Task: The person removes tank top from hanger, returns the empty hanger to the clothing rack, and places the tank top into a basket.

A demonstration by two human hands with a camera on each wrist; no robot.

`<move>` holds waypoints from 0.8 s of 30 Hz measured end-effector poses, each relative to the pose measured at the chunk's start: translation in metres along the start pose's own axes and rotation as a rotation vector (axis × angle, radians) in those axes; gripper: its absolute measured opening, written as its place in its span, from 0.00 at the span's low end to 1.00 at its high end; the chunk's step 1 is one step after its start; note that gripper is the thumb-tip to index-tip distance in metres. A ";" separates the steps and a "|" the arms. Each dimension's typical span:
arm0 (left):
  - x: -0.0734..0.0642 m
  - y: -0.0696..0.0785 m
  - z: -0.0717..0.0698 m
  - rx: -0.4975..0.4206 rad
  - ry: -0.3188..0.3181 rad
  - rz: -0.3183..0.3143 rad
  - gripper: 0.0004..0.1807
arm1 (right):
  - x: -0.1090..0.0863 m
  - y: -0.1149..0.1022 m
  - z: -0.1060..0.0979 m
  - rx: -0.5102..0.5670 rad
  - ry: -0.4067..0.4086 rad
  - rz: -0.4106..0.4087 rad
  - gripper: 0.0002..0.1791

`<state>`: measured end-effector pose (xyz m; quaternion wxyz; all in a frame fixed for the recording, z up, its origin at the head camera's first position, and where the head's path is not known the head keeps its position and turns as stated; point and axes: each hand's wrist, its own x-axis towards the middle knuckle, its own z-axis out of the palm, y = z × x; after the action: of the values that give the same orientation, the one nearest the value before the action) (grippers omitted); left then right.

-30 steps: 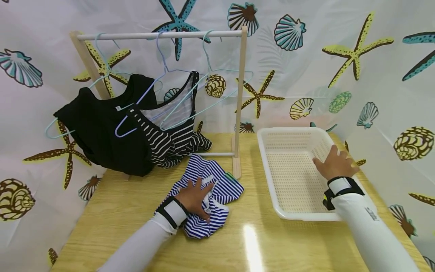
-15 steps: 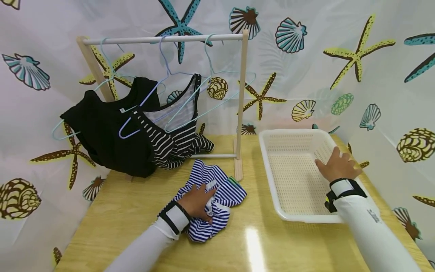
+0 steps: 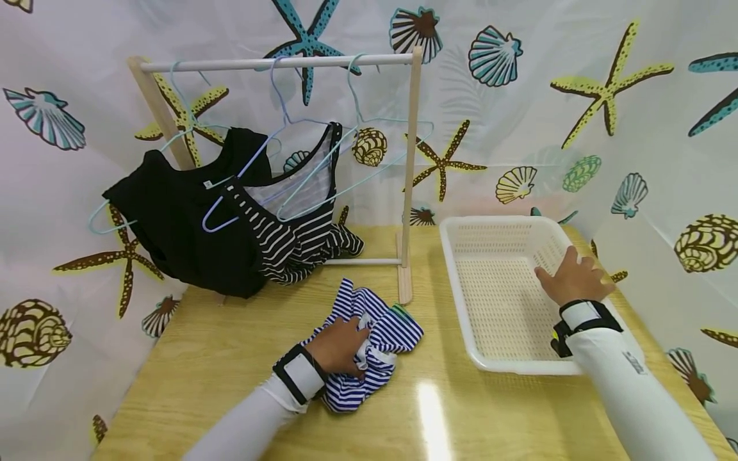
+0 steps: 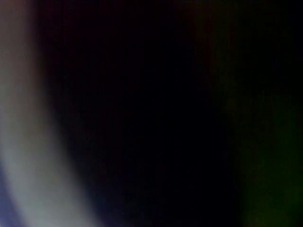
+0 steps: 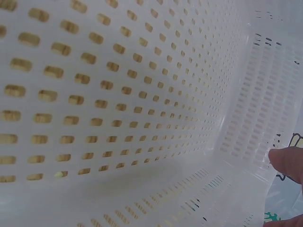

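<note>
A blue-and-white striped garment [image 3: 394, 333] with white trim lies crumpled on the table. My left hand [image 3: 337, 346] is on it from the front left, its fingers drawn in on bunched cloth. The left wrist view is nearly all dark and blurred, with a pale band at its left edge. Over the right side of a white plastic basket [image 3: 458, 301] is my right hand [image 3: 576, 278], its fingers spread and holding nothing. In the right wrist view the thumb [image 5: 288, 163] shows beside the basket wall [image 5: 260, 94], at the right edge.
Behind the garment stands a wooden rack [image 3: 412, 160]. From its rail hang a black top [image 3: 196, 224], a black-and-white striped top [image 3: 294, 237] and a bare light-blue hanger [image 3: 357, 118]. A patterned curtain [image 3: 519, 128] closes off the back and sides of the table [image 3: 242, 358].
My left hand has moved slightly right and drawn its fingers in, bunching the striped garment; its far corner has come nearer. The right hand stays over the basket. The view has shifted slightly.
</note>
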<state>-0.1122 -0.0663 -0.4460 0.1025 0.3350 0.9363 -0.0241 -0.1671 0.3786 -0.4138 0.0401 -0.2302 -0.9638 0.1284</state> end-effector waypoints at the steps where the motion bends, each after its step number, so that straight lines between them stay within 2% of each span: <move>1: 0.000 0.001 0.000 0.001 0.005 0.011 0.43 | 0.000 0.000 0.000 -0.001 -0.003 0.004 0.47; 9: 0.001 0.005 0.004 0.023 0.071 0.054 0.37 | -0.001 -0.001 -0.002 0.015 0.005 -0.004 0.47; 18: 0.003 0.010 -0.002 0.014 0.030 0.121 0.31 | 0.002 -0.002 -0.007 0.055 -0.005 -0.002 0.45; 24: 0.003 0.009 -0.003 -0.021 0.013 0.184 0.22 | 0.007 0.001 -0.012 0.117 -0.075 -0.012 0.44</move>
<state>-0.1094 -0.0568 -0.4438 0.1019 0.4188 0.9024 -0.0028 -0.1715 0.3859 -0.4020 0.0184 -0.2169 -0.9568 0.1928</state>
